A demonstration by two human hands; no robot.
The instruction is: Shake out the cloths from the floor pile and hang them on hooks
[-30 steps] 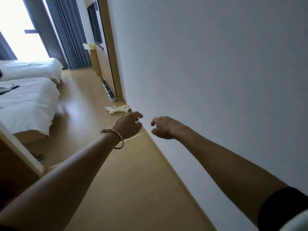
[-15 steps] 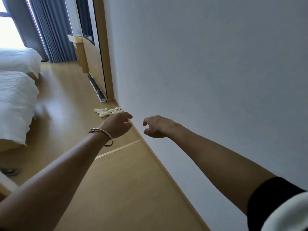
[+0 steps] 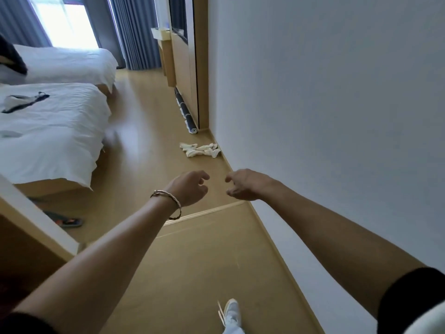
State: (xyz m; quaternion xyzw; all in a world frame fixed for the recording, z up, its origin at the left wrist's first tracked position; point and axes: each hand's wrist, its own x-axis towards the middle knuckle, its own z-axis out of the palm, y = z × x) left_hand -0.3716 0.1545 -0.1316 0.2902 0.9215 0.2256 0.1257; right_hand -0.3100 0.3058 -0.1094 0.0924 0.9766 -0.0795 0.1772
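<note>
Cloths [image 3: 199, 149] lie in a small pile on the wooden floor [image 3: 144, 273], tucked at the foot of the white wall [image 3: 337, 104]. Whether the nearest edge touches the skirting I cannot tell. They look pale cream, thin and limp, twisted into a few ropy strands rather than folded. The pile is low and long, and its long axis runs out from the wall across the person's path.

It lies ahead of both outstretched hands and well apart from them, with bare floor between. The left hand [image 3: 190, 188], with a bracelet [image 3: 168, 202] at the wrist, lines up almost straight with the pile. The right hand [image 3: 243, 184] reaches along the wall side. I'd judge the left slightly better placed for the first pick, though neither is clearly closer. Both hands have loosely curled fingers and hold nothing.

A dark rolled mat [image 3: 186, 112] lies along the wooden panel beyond the pile. Two white beds [image 3: 48, 131] stand to the left, with a slipper [image 3: 68, 221] by the nearer one. The person's pale shoe [image 3: 231, 309] shows below. No hooks are in sight.
</note>
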